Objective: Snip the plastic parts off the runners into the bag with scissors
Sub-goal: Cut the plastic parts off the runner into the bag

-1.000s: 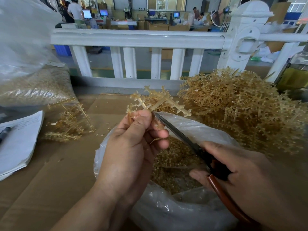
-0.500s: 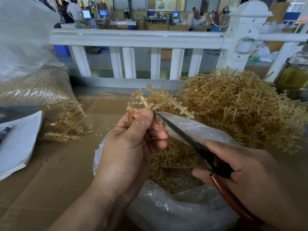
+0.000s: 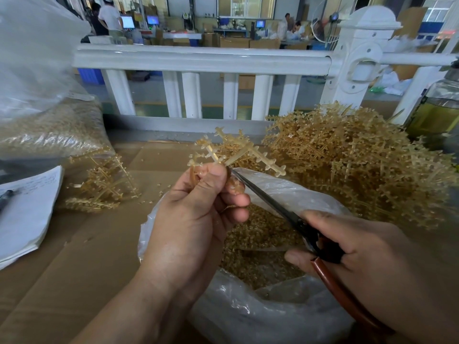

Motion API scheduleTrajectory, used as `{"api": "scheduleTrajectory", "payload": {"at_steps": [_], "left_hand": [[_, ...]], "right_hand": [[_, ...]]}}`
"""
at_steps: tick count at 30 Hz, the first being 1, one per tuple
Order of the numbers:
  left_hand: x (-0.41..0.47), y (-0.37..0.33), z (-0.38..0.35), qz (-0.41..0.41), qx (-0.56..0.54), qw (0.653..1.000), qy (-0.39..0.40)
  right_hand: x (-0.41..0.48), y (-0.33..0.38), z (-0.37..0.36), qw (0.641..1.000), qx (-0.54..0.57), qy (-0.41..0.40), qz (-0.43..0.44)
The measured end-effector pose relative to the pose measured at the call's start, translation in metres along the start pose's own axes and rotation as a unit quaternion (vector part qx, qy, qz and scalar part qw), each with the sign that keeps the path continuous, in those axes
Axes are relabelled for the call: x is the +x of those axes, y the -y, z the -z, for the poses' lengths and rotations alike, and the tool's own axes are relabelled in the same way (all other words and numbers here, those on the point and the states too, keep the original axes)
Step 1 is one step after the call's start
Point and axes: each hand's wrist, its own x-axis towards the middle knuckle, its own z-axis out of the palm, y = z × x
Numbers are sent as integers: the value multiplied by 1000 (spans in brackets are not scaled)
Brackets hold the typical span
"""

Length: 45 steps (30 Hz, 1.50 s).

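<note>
Above the part-filled bag (image 3: 285,319) our left hand (image 3: 193,219) pinches a runner (image 3: 238,150), right hand (image 3: 372,256) grips scissors (image 3: 273,202); a large pile (image 3: 360,165) waits beside.

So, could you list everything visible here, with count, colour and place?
held runner: one, pale amber, above the bag.
scissors: one, dark blades, red-brown handle, tips at the held runner.
bag: one, clear, centre, holding snipped amber parts.
runner heap: one, amber, right.
smaller runner pile: one, amber, left of centre.
sack: one, clear, far left, holding amber parts.
paper pad: one, white, left edge.
bottle: one, clear with yellowish liquid, right edge.
railing: one, white, behind.
cardboard: brown, covering the work surface.
left hand: one, pinches the held runner.
right hand: one, grips the scissors.
</note>
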Motion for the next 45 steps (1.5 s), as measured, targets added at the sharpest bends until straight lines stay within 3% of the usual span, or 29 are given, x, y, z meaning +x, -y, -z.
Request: {"api": "scheduleTrajectory", "payload": {"at_steps": [29, 35, 45], "left_hand": [[2, -1, 4, 22, -8, 999, 27], [4, -3, 5, -4, -21, 1000, 14], [6, 5, 9, -60, 55, 997, -18]], "right_hand": [[0, 0, -1, 999, -15, 27, -26], [2, -3, -1, 996, 12, 72, -48], [3, -8, 2, 989, 70, 116, -57]]}}
